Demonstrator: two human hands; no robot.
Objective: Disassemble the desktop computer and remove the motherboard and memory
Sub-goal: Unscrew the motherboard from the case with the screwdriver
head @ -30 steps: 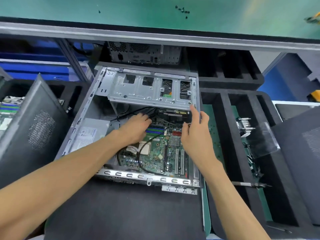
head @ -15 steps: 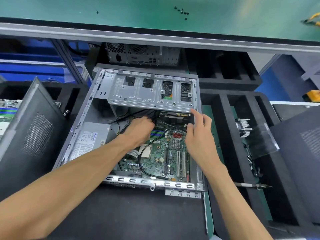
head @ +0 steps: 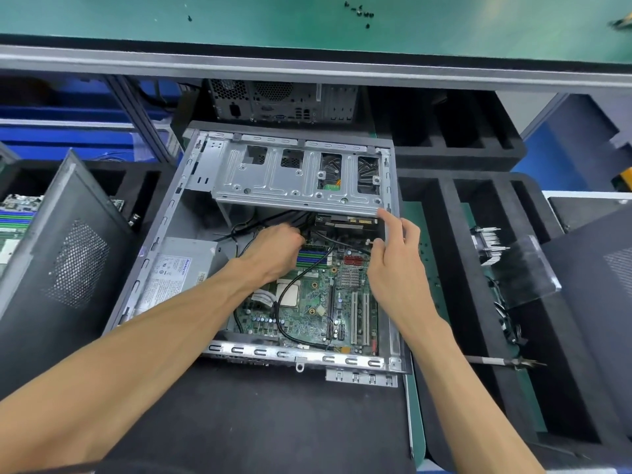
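Note:
The open desktop case (head: 297, 357) lies on its side on black foam. Its green motherboard (head: 307, 313) sits inside, with the blue and green memory slots (head: 313, 256) at the board's far end. My left hand (head: 273, 251) reaches in over those slots. Its fingers curl down among the black cables (head: 284, 295) below the silver drive cage (head: 290, 179), and what they hold is hidden. My right hand (head: 396, 265) hovers at the case's right wall. Its index finger points up against the cage's corner, and its thumb is beside a small white plug.
A grey power supply (head: 178, 268) fills the case's left side. A removed side panel (head: 68, 254) leans at the left, with another board (head: 13, 220) behind it. A second computer (head: 280, 100) stands behind. A heatsink (head: 485, 244) and a screwdriver (head: 502, 361) lie in the foam tray on the right. Loose screws (head: 359, 12) are on the green bench.
My left hand's fingers have curled in tighter under the drive cage. My right hand has stayed at the cage's corner. My view has shifted slightly.

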